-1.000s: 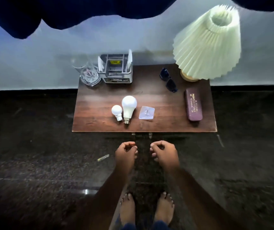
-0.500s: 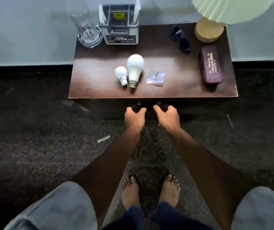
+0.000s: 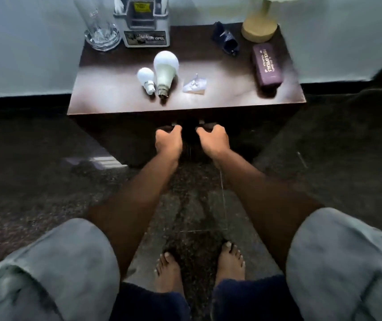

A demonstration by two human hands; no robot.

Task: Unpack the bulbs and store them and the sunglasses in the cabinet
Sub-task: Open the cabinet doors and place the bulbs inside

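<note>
Two white bulbs lie side by side on the dark wooden cabinet [image 3: 106, 98]: a small bulb [image 3: 146, 79] and, to its right, a large bulb [image 3: 165, 68], both with caps toward me. Dark blue sunglasses [image 3: 225, 40] lie folded at the back right. Under the top's front edge sit two small metal door handles [image 3: 175, 123]. My left hand [image 3: 169, 141] curls on the left handle, and my right hand [image 3: 213, 141] curls on the right one. The fingertips are hidden in shadow.
A clear plastic wrapper [image 3: 195, 85] lies right of the bulbs. A maroon glasses case [image 3: 267, 64] sits at the right edge, a lamp base [image 3: 259, 28] behind it. A tall glass [image 3: 99, 26] and a grey box [image 3: 144, 24] stand at the back left. My bare feet are on dark stone floor.
I have crouched closer to the cabinet. Both hands moved forward from mid-air in front of it up to the two door handles and closed on them.
</note>
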